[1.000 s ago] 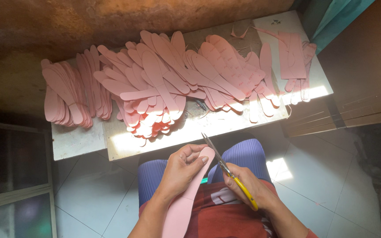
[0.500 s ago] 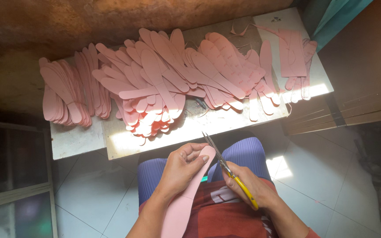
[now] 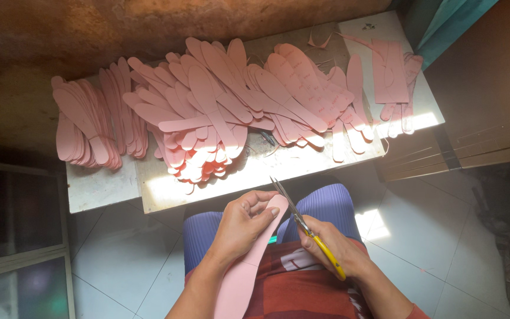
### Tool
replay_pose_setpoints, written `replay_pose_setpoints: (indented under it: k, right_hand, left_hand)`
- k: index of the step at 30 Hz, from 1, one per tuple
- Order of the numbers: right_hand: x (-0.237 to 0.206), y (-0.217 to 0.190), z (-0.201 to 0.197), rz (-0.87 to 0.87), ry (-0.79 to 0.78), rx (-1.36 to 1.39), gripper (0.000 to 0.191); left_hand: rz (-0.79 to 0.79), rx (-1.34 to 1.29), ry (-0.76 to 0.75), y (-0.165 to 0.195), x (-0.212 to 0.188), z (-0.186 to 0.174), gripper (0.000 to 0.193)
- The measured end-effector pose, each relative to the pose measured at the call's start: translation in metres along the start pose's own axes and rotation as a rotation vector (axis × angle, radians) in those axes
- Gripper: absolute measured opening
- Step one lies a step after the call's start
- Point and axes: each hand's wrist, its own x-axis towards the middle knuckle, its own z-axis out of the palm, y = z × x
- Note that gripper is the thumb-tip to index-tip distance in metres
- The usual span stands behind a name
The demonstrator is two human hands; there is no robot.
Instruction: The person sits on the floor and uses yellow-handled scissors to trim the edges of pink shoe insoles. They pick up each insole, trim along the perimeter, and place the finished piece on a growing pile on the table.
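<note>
While gripping the long pink strip (image 3: 249, 260) over the lap, left hand (image 3: 240, 227) curled round its rounded upper end, thumb on top, fingers folded underneath. Right hand (image 3: 332, 251) clenched on the yellow handles of the scissors (image 3: 302, 221), blades tipped up and away, lying along the strip's right edge, tips just short of the worktop (image 3: 255, 171). Wrists low, forearms angled inward above the red cloth on the knees. Likely risks: thumb so near the blades could be nicked; a floppy strip could twist and spoil the cut edge. Beyond, fanned across the worktop, heaps of cut pink shapes (image 3: 208, 112), another stack (image 3: 90, 124) at the left, uncut pink pieces (image 3: 391, 71) at the right.
</note>
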Motion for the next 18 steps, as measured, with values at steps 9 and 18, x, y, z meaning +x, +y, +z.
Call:
replay_pose_setpoints:
  k: [9, 18]
  right_hand:
    - [-0.001, 0.000, 0.004, -0.116, 0.074, -0.006, 0.063]
    - [-0.001, 0.011, 0.011, 0.023, 0.019, 0.246, 0.058]
  left_hand:
    - [0.037, 0.023, 0.002, 0.002, -0.001, 0.001, 0.037]
    - [-0.020, -0.056, -0.091, -0.004, 0.011, -0.009, 0.043]
